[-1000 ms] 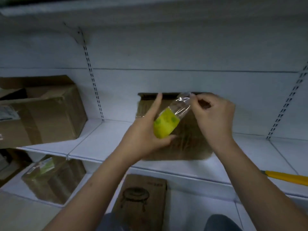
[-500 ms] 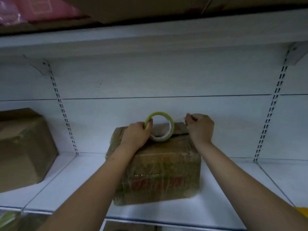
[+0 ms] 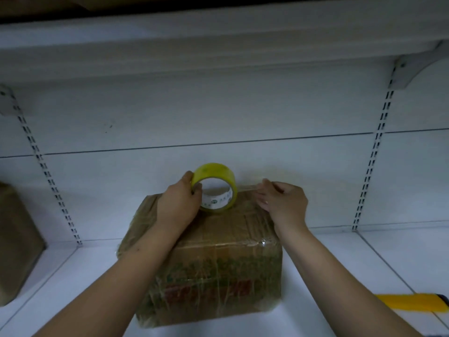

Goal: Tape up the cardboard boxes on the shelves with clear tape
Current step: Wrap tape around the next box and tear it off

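Note:
A brown cardboard box [image 3: 218, 271], wrapped in clear tape with red and green print on its front, stands on the white shelf [image 3: 340, 259]. My left hand [image 3: 178, 203] grips a yellow-green roll of clear tape [image 3: 215, 187] standing on edge on the box's top near the back. A short strip of clear tape runs from the roll to the right. My right hand [image 3: 283, 203] is at the strip's free end over the box's top right part, fingers pointing left toward the roll.
Another cardboard box [image 3: 17, 244] stands on the shelf at the far left. A yellow tool [image 3: 410, 301] lies on the shelf at the lower right. An upper shelf [image 3: 218, 40] hangs overhead, with slotted uprights [image 3: 374, 152] on the back wall.
The view has moved closer to the box. The roll has turned on the box top, and my right hand has moved right with the tape end, its fingers now spread over the box top.

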